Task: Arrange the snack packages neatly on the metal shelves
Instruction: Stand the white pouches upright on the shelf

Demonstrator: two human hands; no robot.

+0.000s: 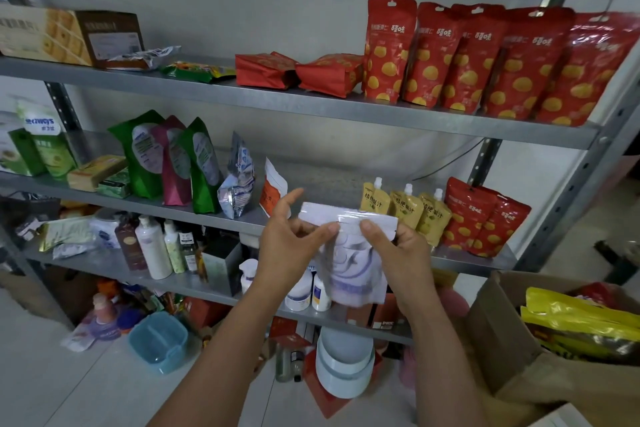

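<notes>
I hold a white and purple snack pouch (pixel 349 253) upright in front of the middle metal shelf (pixel 311 184). My left hand (pixel 294 243) pinches its top edge with thumb and fingers, the index finger raised. My right hand (pixel 398 253) pinches the top edge from the right. The pouch hangs over a gap on the shelf, between a white and orange pouch (pixel 273 189) and three yellow spout pouches (pixel 408 210). Red pouches with yellow dots (pixel 485 215) stand at the shelf's right end.
The top shelf (pixel 311 104) carries a row of red dotted pouches (pixel 485 59), two lying red bags (pixel 298 71) and a biscuit box (pixel 69 35). Green and pink bags (pixel 166 163) stand mid-left. An open cardboard box (pixel 512 340) of snacks sits at right. Bottles fill the lower shelf (pixel 156 246).
</notes>
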